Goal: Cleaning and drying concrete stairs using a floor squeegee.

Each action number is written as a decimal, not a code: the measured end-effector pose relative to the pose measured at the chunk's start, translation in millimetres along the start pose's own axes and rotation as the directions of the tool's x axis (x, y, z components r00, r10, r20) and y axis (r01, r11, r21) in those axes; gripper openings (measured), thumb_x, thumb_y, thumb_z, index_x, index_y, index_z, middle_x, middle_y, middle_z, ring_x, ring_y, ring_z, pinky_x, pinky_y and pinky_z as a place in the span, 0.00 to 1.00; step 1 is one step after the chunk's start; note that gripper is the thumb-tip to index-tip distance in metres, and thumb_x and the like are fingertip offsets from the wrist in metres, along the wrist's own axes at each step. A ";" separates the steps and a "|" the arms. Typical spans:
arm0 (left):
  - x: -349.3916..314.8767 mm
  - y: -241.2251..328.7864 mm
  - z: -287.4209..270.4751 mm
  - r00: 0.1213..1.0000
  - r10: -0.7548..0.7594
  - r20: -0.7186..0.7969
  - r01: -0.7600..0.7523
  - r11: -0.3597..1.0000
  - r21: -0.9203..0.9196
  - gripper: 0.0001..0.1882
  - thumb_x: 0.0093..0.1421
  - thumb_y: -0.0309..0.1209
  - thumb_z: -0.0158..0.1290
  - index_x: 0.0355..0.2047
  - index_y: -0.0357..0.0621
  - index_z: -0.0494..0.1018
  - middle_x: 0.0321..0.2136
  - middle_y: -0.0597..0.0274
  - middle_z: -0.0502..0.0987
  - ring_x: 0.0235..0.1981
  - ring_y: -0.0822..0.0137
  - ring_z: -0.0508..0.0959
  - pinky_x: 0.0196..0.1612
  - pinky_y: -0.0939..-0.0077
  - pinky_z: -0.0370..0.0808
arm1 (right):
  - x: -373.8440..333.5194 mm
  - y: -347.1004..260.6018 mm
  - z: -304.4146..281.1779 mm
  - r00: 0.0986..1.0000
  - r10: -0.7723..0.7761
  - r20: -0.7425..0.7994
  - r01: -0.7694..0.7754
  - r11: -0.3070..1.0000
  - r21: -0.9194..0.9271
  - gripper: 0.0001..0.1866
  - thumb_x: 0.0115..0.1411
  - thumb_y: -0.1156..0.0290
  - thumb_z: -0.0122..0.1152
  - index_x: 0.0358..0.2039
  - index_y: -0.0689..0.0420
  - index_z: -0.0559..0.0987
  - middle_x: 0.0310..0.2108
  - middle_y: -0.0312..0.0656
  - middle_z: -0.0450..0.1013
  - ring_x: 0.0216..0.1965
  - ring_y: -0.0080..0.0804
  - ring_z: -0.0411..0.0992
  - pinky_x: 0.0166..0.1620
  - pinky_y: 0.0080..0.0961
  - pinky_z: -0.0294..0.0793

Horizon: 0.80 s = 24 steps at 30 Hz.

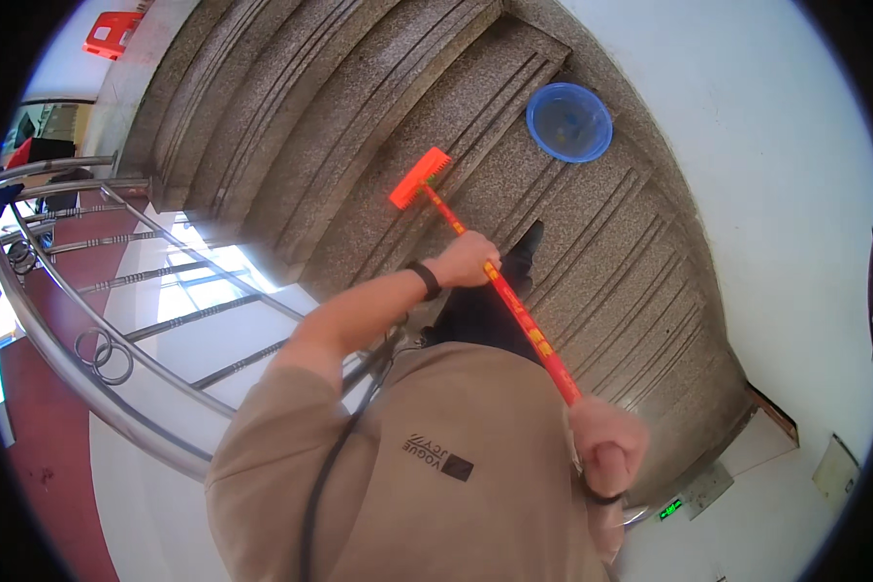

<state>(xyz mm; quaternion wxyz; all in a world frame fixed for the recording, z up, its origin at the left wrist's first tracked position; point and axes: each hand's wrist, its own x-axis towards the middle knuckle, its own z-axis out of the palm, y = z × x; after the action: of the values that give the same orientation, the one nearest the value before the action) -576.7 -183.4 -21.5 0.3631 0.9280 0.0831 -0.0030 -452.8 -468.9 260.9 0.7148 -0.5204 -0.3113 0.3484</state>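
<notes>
Both my hands grip the red and yellow pole of a broom (522,312), which slants across my front. My left hand (464,259), with a dark band on its wrist, is wrapped round the middle of the pole. Near my right side, my right hand (608,441) is closed round the upper end and looks slightly blurred. The broom's orange head (420,178) is down at a grey speckled stair step (500,73), its short bristles facing right. Beyond the head, to the right, a round blue basin (534,136) stands on the stairs close to the wall.
Curved stairs with grooved edges spread around me. A metal railing (155,427) with rings bends along the left; a white wall (747,145) borders the right. My dark shoe (531,241) shows beside the pole. A red-orange plastic object (113,36) is at the upper left.
</notes>
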 end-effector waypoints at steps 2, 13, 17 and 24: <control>3.1 -15.2 -8.5 0.999 0.017 0.039 -0.018 1.000 0.019 0.07 0.47 0.35 0.60 0.18 0.48 0.77 0.21 0.54 0.78 0.30 0.47 0.79 0.35 0.51 0.73 | 4.4 14.4 -2.5 0.999 -0.019 0.036 0.020 1.000 -0.022 0.08 0.48 0.76 0.46 0.15 0.61 0.70 0.13 0.38 0.64 0.17 0.34 0.62 0.27 0.33 0.62; 27.6 56.6 42.0 0.998 0.055 -0.044 -0.058 0.997 -0.056 0.17 0.53 0.34 0.60 0.12 0.44 0.68 0.17 0.50 0.74 0.27 0.45 0.77 0.33 0.50 0.71 | -27.0 -38.7 -39.2 0.988 0.042 -0.149 -0.037 0.999 0.037 0.09 0.43 0.74 0.47 0.09 0.59 0.66 0.09 0.40 0.64 0.11 0.36 0.58 0.26 0.35 0.63; 32.4 43.0 40.1 0.995 0.064 -0.074 -0.068 0.996 -0.059 0.16 0.53 0.34 0.60 0.12 0.44 0.69 0.18 0.51 0.75 0.28 0.45 0.78 0.34 0.50 0.72 | -27.9 -16.7 -38.2 0.987 -0.048 -0.155 0.059 0.996 0.066 0.05 0.42 0.78 0.46 0.12 0.61 0.67 0.11 0.40 0.63 0.14 0.36 0.59 0.25 0.34 0.62; 41.8 -21.4 6.5 0.993 0.079 0.089 -0.085 0.994 0.071 0.07 0.45 0.34 0.61 0.19 0.45 0.79 0.21 0.51 0.79 0.29 0.44 0.80 0.34 0.51 0.75 | -20.0 36.1 -21.5 0.984 0.023 -0.177 -0.012 0.998 0.062 0.08 0.48 0.77 0.46 0.13 0.61 0.68 0.13 0.38 0.63 0.18 0.34 0.61 0.29 0.34 0.63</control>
<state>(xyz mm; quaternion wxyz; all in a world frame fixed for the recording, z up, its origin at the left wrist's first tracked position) -538.5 -166.0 -43.5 0.3314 0.9425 0.0291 -0.0310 -453.0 -488.8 218.8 0.7523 -0.5299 -0.2309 0.3161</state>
